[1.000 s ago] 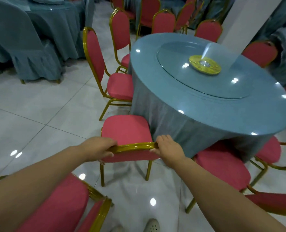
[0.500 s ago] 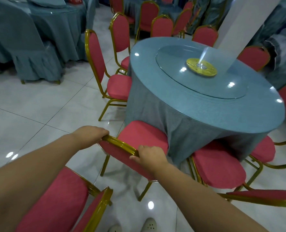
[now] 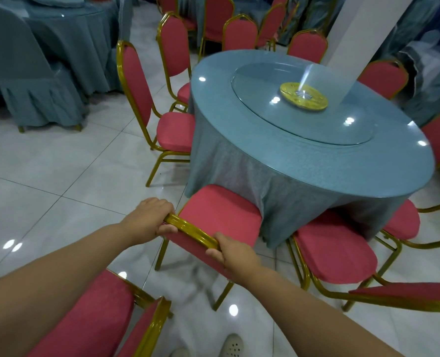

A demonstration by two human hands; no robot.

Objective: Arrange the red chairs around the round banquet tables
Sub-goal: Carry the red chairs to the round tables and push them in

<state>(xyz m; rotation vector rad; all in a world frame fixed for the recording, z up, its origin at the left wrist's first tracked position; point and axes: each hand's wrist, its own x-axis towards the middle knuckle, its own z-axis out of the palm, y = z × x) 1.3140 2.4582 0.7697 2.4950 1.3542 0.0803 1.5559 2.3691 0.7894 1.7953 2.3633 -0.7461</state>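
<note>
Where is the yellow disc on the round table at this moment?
In the head view, the yellow disc lies at the middle of the glass turntable on the round table, upper right, near the white pillar.

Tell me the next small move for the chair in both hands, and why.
Probably turn the held chair square to the round table, then slide it in. The left hand and right hand grip its gold top rail, and its seat points askew with one corner against the tablecloth.
</note>
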